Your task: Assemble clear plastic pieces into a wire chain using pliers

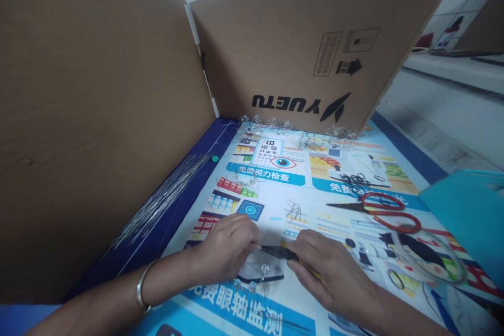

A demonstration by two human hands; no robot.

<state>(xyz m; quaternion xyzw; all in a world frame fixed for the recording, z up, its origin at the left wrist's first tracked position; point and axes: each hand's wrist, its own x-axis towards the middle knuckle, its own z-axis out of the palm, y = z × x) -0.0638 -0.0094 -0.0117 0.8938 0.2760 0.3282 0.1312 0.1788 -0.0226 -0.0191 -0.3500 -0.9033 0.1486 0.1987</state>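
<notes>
My left hand is closed in a pinch, apparently on a thin wire largely hidden by the fingers. From the right, my right hand grips pliers with dark jaws and a yellow handle. The jaw tips point left and meet the work at my left fingertips. Just below the jaws, clear beads hang or lie on fine wire over the printed sheet; whether they join the pinched piece I cannot tell.
Straight wires lie in a bundle at left. Red-handled scissors, black wire loops and a clear ring-shaped coil are at right. Beaded pieces line the cardboard wall. A turquoise folder-like object borders the right.
</notes>
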